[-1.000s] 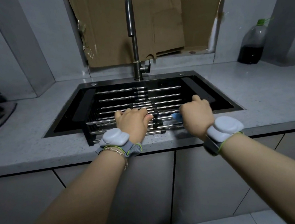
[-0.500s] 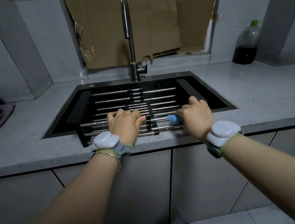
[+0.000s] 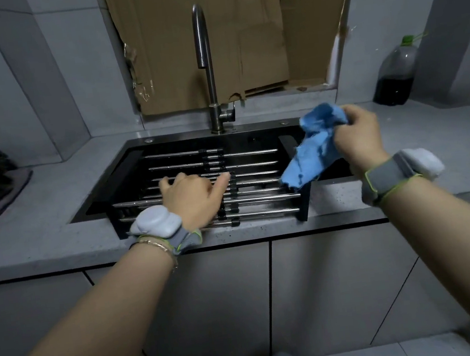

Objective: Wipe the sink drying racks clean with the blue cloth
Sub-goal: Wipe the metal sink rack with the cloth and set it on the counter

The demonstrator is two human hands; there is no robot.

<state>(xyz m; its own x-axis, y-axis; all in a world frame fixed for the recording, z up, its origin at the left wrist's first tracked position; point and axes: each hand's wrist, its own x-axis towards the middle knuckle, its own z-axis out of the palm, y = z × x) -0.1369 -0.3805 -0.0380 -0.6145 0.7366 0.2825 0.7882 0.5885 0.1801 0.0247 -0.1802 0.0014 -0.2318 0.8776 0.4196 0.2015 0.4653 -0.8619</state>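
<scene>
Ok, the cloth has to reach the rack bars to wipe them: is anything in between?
Nothing visible does. The blue cloth hangs from the right hand over the drying rack's right end, with bare bars below it. The left hand rests on bars further left, covering only that patch.

Blue cloth, silver-barred black rack, grey speckled counter
</scene>
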